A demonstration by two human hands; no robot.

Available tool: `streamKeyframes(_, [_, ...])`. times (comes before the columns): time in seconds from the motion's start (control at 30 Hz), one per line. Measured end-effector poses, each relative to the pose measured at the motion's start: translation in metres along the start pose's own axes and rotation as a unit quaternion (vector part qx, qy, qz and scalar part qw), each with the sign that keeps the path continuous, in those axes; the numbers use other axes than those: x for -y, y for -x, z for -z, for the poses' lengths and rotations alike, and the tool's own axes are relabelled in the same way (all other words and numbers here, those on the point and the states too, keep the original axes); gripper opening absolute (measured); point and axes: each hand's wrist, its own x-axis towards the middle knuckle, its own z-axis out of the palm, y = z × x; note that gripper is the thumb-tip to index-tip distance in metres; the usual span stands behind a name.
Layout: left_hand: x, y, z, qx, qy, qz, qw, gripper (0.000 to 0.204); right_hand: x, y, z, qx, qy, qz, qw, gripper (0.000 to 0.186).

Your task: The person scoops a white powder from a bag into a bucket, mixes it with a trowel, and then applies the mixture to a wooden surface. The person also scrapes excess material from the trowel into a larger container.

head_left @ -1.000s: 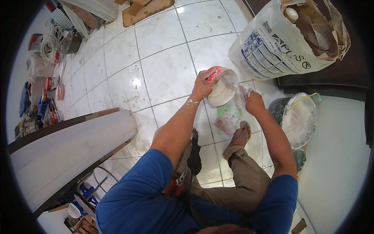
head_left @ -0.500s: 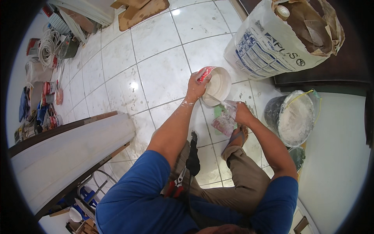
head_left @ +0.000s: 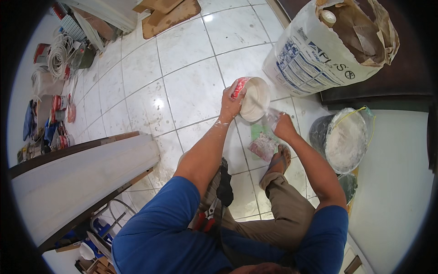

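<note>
My left hand (head_left: 232, 102) grips the side of a round tub (head_left: 261, 102), red outside and off-white inside. The tub is tilted so that its mouth and pale contents show. Just right of its rim, my right hand (head_left: 285, 127) is closed round a pale, partly see-through thing (head_left: 273, 119). That thing is blurred, and its kind does not show. Below the tub, a pinkish flat piece (head_left: 263, 146) dusted with white powder lies over a green flat piece (head_left: 257, 132) on the floor, beside my sandalled right foot (head_left: 279, 160).
A large open paper sack (head_left: 310, 64) stands at the upper right. Below it a dark bucket (head_left: 345, 139) holds white powder or paste. Cardboard (head_left: 169, 18) lies on the tiled floor (head_left: 191, 91). Coiled cable (head_left: 58, 55) and tubs are at the left, beyond a white wall end (head_left: 91, 178).
My right hand has lifted slightly up and away from the tub's rim, with the pale thing in it. More of the pink and green pieces shows. The tub has barely shifted.
</note>
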Motion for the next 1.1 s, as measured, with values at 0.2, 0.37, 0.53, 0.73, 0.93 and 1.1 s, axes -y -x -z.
streamKeyframes(0.2, [0.002, -0.005, -0.001, 0.01, 0.065, 0.003, 0.998, 0.081, -0.034, 0.003, -0.033, -0.023, 0.0, 0.116, 0.993, 0.031])
streamKeyframes(0.37, [0.008, -0.003, 0.027, -0.029, 0.087, 0.103, 0.99, 0.091, 0.025, -0.013, 0.012, 0.138, -0.351, -0.137, 0.916, 0.033])
streamKeyframes(0.53, [-0.017, -0.001, 0.036, -0.098, 0.181, 0.219, 0.954, 0.104, 0.005, -0.019, 0.043, 0.133, -0.395, -0.109, 0.902, 0.044])
streamKeyframes(0.73, [-0.01, -0.006, 0.051, -0.146, 0.231, 0.238, 0.932, 0.101, -0.008, -0.007, 0.011, 0.065, -0.053, 0.125, 0.989, 0.049])
streamKeyframes(0.93, [-0.003, -0.009, 0.058, -0.158, 0.229, 0.164, 0.946, 0.088, -0.026, 0.008, 0.003, 0.14, -0.034, 0.124, 0.982, 0.051])
streamKeyframes(1.1, [-0.013, -0.009, 0.067, -0.194, 0.263, 0.143, 0.934, 0.083, -0.039, 0.019, 0.019, 0.229, 0.061, 0.14, 0.961, 0.047])
